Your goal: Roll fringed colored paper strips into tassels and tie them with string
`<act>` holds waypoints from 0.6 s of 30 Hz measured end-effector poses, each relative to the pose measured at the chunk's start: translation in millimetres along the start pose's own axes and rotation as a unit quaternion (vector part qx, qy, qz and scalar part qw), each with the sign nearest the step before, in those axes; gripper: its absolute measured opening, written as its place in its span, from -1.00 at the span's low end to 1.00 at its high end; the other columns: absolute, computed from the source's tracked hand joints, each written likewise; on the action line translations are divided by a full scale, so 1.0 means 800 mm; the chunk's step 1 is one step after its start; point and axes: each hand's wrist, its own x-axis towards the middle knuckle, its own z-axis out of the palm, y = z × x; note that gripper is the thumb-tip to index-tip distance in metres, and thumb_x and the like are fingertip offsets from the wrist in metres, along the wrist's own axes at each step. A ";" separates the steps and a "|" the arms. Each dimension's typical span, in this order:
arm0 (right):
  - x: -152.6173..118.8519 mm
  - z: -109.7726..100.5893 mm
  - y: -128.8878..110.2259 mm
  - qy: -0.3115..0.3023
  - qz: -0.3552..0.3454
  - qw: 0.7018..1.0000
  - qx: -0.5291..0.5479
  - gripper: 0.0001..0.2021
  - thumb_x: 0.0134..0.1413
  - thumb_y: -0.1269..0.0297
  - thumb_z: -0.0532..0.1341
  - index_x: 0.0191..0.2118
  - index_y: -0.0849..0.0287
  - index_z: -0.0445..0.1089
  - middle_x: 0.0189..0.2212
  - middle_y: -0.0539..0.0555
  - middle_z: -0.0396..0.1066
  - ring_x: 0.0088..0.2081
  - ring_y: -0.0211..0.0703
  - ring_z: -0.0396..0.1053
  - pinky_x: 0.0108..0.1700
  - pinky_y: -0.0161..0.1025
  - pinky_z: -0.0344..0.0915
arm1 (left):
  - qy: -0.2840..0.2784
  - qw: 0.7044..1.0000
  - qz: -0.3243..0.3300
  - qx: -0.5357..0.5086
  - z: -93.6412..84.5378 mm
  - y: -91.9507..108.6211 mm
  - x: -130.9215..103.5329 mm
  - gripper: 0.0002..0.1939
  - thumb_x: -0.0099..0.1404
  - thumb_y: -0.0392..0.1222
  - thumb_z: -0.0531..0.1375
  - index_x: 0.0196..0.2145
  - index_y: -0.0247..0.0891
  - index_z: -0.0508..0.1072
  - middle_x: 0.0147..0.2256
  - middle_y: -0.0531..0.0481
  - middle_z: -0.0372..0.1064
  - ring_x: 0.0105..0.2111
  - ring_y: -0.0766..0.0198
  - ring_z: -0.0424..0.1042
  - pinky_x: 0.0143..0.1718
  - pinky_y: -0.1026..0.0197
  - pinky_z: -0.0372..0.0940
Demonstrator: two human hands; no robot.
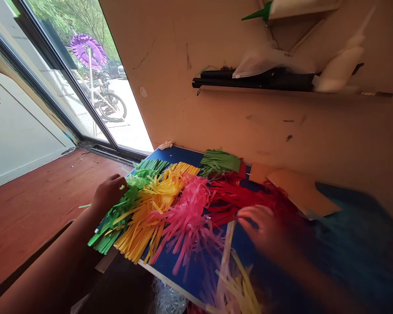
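On the blue table lie bunches of fringed tissue paper in rows: green (140, 179), yellow (165, 189), pink (193, 196) and red (239, 196). My left hand (109, 192) is at the left edge of the green fringe, fingers curled; a bit of light green shows at its fingertips, but what it grips is unclear. My right hand (260, 229), slightly blurred, hovers over the table just below the red fringe. Its thumb and forefinger pinch at the upper end of a pale paper strip (227, 248), which runs down toward blurred yellow strips (242, 283).
A folded dark-green fringe (220, 160) and orange paper sheets (298, 189) lie near the wall. White shredded material (168, 296) shows below the blue table's edge (170, 283). Above, a shelf (265, 83) holds bags and a bottle. Left is a sliding glass door (114, 131).
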 end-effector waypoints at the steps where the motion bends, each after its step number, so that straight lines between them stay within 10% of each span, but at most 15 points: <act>1: 0.025 0.023 -0.020 -0.047 -0.023 0.998 0.041 -0.87 0.24 0.25 0.21 -0.24 0.07 0.51 -0.23 0.13 0.53 -0.11 -0.02 0.46 0.10 0.04 0.23 | 0.001 1.000 0.003 -0.007 -0.001 0.003 -0.002 -0.79 0.35 -0.11 0.08 -0.36 -0.27 0.40 -0.29 0.02 0.36 -0.39 0.32 0.30 -0.36 0.24 0.17; 5: 0.129 0.137 -0.114 -0.206 -0.069 0.943 0.251 -0.72 0.13 0.32 0.31 -0.02 0.13 0.50 0.03 0.12 0.45 0.11 -0.07 0.35 0.19 -0.13 0.19 | 0.015 0.999 0.019 -0.029 -0.003 0.012 -0.009 -0.78 0.30 -0.14 0.05 -0.41 -0.22 0.43 -0.31 0.00 0.37 -0.34 0.27 0.33 -0.37 0.26 0.12; 10: 0.189 0.249 -0.187 -0.296 0.033 0.858 0.418 -0.32 0.08 0.22 0.37 0.30 0.07 0.19 0.26 0.10 0.22 0.26 -0.01 0.19 0.27 -0.12 0.12 | 0.024 0.996 0.051 -0.067 -0.006 0.015 -0.012 -0.70 0.27 -0.05 0.02 -0.42 -0.17 0.51 -0.34 -0.05 0.46 -0.33 0.20 0.41 -0.33 0.24 0.20; 18: 0.192 0.279 -0.172 -0.301 0.166 0.796 0.499 -0.47 0.07 0.32 0.35 0.19 0.19 0.36 0.16 0.16 0.34 0.24 0.04 0.21 0.24 -0.13 0.11 | 0.054 0.993 0.018 -0.106 -0.013 -0.011 -0.018 -0.63 0.23 0.04 0.02 -0.38 -0.06 0.61 -0.32 -0.01 0.60 -0.35 0.16 0.52 -0.35 0.24 0.28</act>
